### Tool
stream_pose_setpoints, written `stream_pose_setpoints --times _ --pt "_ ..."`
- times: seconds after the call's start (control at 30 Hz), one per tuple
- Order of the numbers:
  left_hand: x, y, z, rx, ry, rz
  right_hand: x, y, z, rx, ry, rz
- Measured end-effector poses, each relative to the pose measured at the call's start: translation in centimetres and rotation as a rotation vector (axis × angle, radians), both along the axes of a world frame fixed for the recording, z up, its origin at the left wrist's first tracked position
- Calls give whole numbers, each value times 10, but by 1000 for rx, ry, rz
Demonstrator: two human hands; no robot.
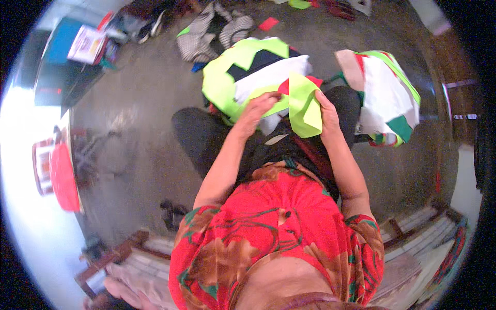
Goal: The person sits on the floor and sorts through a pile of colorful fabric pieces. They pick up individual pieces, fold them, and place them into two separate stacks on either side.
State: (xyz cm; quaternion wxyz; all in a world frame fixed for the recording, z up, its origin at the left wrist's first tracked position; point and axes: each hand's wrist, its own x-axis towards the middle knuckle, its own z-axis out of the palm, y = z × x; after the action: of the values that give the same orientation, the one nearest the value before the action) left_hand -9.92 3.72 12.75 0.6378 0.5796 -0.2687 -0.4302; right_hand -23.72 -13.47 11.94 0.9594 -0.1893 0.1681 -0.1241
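In my right hand (328, 116) is a neon yellow-green piece of cloth (305, 109), gripped by its right edge between thumb and fingers. Red pointed bits (284, 87) stick out behind its upper edge. My left hand (258, 108) is closed just left of this piece, its fingers pinched together; what lies between them is too blurred to make out. Beyond both hands, a large heap of fabric (274, 72) in neon yellow, white and black rests against my lap. A small pale scrap (276, 139) lies on my dark trousers.
On the right stands a bundle (390, 93) of white, green, red and beige cloth. Striped grey cloth (199, 39) and a red scrap (268, 24) lie on the grey floor ahead. A blue box (67, 41) with papers is far left; a red chair-like object (63, 175) stands left. Wooden furniture (119, 253) is behind me.
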Motion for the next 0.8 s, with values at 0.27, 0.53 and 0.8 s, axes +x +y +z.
stream_pose_setpoints --times 0.27,0.53,0.8 --pt "-27 -12 -26 -76 368 391 11 30 -24 -71 140 228" --pt "36 -5 2 165 158 645 21 6 -31 -92 46 96" --pt "119 3 -71 7 186 595 20 -3 -47 -43 9 117"
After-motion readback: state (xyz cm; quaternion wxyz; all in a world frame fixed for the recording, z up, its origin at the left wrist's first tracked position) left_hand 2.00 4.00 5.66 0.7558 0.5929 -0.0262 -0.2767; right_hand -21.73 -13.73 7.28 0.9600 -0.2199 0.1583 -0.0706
